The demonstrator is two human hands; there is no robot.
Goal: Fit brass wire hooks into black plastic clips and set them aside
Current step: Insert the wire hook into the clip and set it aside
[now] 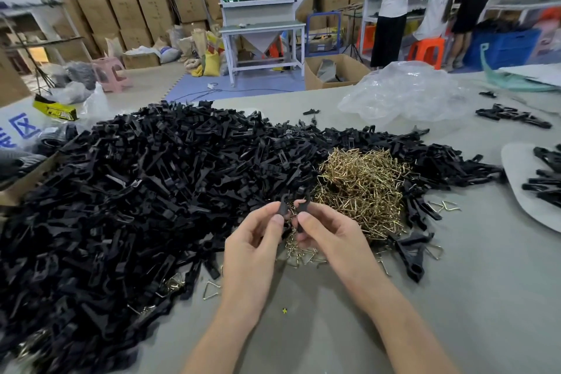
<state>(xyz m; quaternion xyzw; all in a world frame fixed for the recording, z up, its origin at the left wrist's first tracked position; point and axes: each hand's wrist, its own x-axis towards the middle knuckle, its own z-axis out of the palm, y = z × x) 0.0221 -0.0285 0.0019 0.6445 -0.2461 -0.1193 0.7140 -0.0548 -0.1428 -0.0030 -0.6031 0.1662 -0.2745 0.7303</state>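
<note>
The work seems to be far from its end. A very big pile of black clips [145, 191] lies to the left of and behind the heap of brass hooks [361, 188], and the heap itself is full. Just in front of the heap, above the grey table [455, 297], the left hand [255, 243] pinches one black clip piece [283, 206] between thumb and fingers. The right hand [329, 234] pinches a second black piece [302, 205] in the same way. The two pieces stand upright and close beside each other, almost touching. Some brass wire shows between and under the hands, but I cannot tell if a hook is already seated in the pieces or only lies on the table below. To the right of the heap and a little in front of it, a few clips with a brass wire triangle [411, 252] lie on the table; I judge these to be finished ones set aside. Further right of the heap a pale board [516, 161] carries more black clips, and whether these have hooks is too small to see. The clips are matt black, long and flat. The hooks are thin, shiny wire bent in a triangle form, and I think they tangle together easily.
</note>
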